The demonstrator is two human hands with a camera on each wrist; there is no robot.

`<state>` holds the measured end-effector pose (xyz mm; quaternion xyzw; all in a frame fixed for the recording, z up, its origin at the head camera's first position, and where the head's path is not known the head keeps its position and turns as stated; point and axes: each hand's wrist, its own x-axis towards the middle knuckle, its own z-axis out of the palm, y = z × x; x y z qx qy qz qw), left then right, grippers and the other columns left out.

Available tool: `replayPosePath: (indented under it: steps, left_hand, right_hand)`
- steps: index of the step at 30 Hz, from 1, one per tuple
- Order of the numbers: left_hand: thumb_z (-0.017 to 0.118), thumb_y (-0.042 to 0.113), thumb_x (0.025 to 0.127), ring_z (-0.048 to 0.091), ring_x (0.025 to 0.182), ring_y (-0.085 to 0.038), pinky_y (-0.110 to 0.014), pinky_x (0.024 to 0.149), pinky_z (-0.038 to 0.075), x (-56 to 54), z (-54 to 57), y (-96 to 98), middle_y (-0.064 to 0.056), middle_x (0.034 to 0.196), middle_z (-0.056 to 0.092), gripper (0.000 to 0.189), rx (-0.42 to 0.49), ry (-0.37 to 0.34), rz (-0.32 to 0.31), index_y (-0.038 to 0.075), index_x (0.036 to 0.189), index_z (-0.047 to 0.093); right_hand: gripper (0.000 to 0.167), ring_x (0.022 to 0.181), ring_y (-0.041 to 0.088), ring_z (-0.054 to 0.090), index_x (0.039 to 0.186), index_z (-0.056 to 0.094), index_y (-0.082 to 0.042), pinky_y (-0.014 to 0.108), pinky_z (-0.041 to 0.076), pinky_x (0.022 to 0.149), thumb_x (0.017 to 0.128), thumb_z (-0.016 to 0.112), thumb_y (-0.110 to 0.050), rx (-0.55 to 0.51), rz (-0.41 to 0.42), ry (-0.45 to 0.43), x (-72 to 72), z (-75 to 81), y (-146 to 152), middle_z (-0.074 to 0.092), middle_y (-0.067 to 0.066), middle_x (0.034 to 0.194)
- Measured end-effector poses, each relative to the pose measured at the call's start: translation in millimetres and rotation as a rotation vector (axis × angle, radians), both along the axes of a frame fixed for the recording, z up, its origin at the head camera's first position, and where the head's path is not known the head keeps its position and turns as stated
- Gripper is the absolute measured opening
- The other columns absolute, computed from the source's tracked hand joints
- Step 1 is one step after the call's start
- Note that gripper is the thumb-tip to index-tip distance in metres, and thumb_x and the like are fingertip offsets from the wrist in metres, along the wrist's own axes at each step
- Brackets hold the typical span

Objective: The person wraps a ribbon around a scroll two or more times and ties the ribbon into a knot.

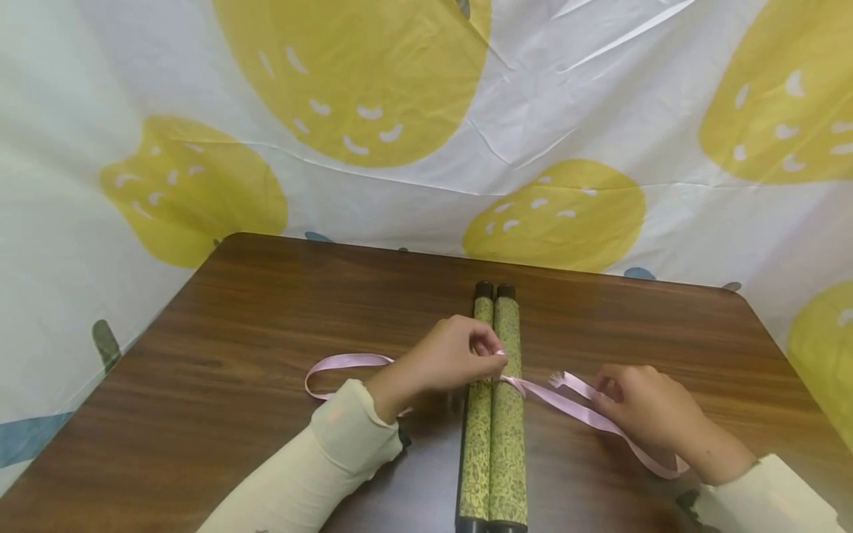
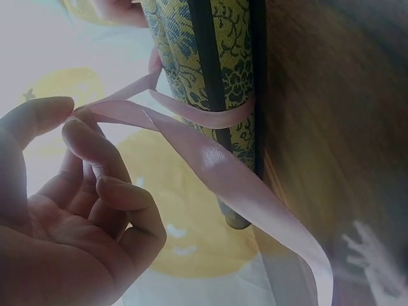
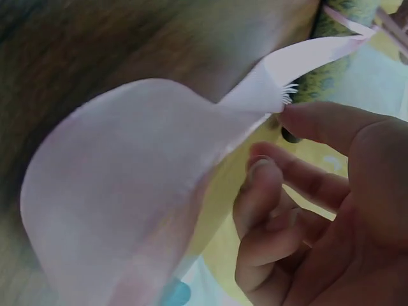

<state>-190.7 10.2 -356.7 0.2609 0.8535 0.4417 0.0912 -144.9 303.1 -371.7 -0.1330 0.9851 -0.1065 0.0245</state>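
Note:
Two rolls covered in green-gold floral brocade (image 1: 508, 444), with dark end caps, lie side by side on the table. Around them runs a pink ribbon (image 1: 573, 407), crossed on top; the left wrist view shows its band (image 2: 220, 119) round the brocade. My left hand (image 1: 460, 352), above the rolls, pinches the ribbon between thumb and index finger. To the right of the rolls is my right hand (image 1: 649, 407), fingers loosely bent and thumb apart from them. Its thumb tip (image 3: 293, 116) is right at the ribbon's frayed end (image 3: 288, 94).
The dark wood-grain table (image 1: 266, 311) reaches back to a white cloth (image 1: 373, 200) with yellow lemon prints. Left of the rolls lies a loop of the pink ribbon (image 1: 343, 361). Another ribbon loop (image 1: 660, 468) hangs below my right hand.

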Motion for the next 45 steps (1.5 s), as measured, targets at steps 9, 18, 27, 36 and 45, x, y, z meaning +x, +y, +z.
replayPosePath:
  steps: [9,18,27,36,45]
  left_hand:
    - [0.074,0.023,0.088,0.06,0.073,-0.012,-0.024,0.067,0.05,1.1,1.8,-0.9,0.004,0.079,0.066,0.008,-0.009,-0.008,0.004,0.016,0.084,0.072]
    - [0.073,0.022,0.089,0.06,0.076,-0.009,-0.023,0.07,0.05,2.8,3.8,-2.0,0.004,0.081,0.066,0.009,-0.019,-0.024,0.005,0.015,0.084,0.071]
    - [0.073,0.023,0.089,0.059,0.075,-0.009,-0.023,0.069,0.049,4.0,2.7,-5.1,0.005,0.08,0.066,0.009,-0.027,-0.037,0.016,0.016,0.084,0.071]
    - [0.073,0.022,0.088,0.06,0.073,-0.007,-0.021,0.067,0.048,2.1,-0.4,-4.0,0.006,0.077,0.067,0.008,-0.029,-0.005,0.011,0.017,0.082,0.072]
    - [0.072,0.021,0.088,0.059,0.071,-0.004,-0.019,0.066,0.048,3.7,0.6,-0.7,0.008,0.076,0.067,0.008,-0.028,0.002,-0.008,0.016,0.083,0.072]
  right_hand:
    - [0.006,0.063,0.013,0.055,0.087,0.067,-0.016,0.036,0.045,0.052,0.087,0.071,-0.019,0.042,0.056,0.048,-8.8,-9.1,-1,0.063,-0.005,0.073]
    - [0.007,0.058,0.01,0.047,0.084,0.066,-0.016,0.027,0.039,0.047,0.087,0.07,-0.01,0.027,0.085,0.106,-20.2,0.4,-13,0.053,-0.008,0.065]
    - [0.003,0.06,0.01,0.047,0.091,0.072,-0.011,0.03,0.045,0.053,0.089,0.069,-0.01,-0.014,0.161,0.222,-47.3,21.6,-44,0.056,-0.006,0.068]
    - [0.005,0.07,0.014,0.064,0.093,0.073,-0.01,0.04,0.055,0.063,0.091,0.071,-0.014,-0.05,0.229,0.254,-76.1,23.5,-81,0.071,0.0,0.081]
    - [0.003,0.056,0.012,0.048,0.092,0.07,-0.013,0.028,0.039,0.048,0.092,0.068,-0.015,-0.077,0.232,0.188,-90.5,18.0,-104,0.056,-0.002,0.066]
